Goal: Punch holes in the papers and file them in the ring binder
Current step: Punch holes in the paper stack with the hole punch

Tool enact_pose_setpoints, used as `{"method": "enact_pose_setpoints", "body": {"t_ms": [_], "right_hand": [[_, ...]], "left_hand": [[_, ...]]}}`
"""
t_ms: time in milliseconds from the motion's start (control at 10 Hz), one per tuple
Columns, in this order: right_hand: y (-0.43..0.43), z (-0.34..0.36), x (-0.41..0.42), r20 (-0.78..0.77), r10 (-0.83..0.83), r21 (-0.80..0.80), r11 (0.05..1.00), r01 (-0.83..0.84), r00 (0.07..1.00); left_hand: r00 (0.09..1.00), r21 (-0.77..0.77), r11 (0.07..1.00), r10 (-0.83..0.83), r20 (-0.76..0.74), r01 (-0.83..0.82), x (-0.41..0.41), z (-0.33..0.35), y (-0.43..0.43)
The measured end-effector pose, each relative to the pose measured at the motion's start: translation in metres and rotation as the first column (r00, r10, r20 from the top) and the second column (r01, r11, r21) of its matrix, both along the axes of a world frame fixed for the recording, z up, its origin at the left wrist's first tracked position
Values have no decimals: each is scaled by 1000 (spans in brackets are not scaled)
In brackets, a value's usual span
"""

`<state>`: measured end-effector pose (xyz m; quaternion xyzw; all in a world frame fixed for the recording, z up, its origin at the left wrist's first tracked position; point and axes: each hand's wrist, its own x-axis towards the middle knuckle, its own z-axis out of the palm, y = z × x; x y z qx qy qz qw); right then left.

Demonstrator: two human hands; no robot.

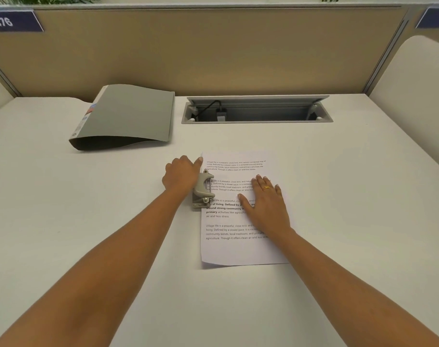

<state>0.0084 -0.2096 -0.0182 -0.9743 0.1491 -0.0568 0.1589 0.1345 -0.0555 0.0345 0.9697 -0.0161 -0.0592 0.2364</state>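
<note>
inspecting the desk (88, 221) at the punching step. the papers (238, 249) are lying flat at the centre of the view, printed side up, with the long edges running from six to twelve o'clock. the hole punch (204, 190) is sitting on their nine o'clock edge, and the sheet edge is going into its slot. the left hand (182, 175) is curling round the punch from the nine o'clock side, one digit stretching towards the sheet's eleven o'clock corner. how its hidden fingers are bearing on the lever i cannot tell. the right hand (269, 204) is lying open, fingers straight and spread, pressing the papers down at three o'clock from the punch. the ring binder (128, 116) is lying closed at ten o'clock from the papers, well apart from them. an open cable tray (256, 113) is sitting at twelve o'clock.

judging the handling: the papers are looking thin, light and floppy, with the seven o'clock corner lifting off the desk. they are likely to be skewing on the smooth top unless pinned by a flat palm, and are best lifted by pinching a free edge. the punch is looking rigid and metal, best pressed on the lever top. the binder is looking stiff, best taken by its spine. whether holes are already cut i cannot tell.
</note>
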Motion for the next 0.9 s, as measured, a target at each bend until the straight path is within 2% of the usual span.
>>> {"method": "enact_pose_setpoints", "body": {"t_ms": [500, 900], "right_hand": [[0, 0, 1, 2, -4, -4, 1000, 4, 1000], [0, -2, 2, 5, -15, -22, 1000, 15, 1000]], "left_hand": [[999, 76, 997, -19, -34, 21, 4, -21, -15], [998, 24, 999, -19, -54, 21, 4, -33, -10]]}}
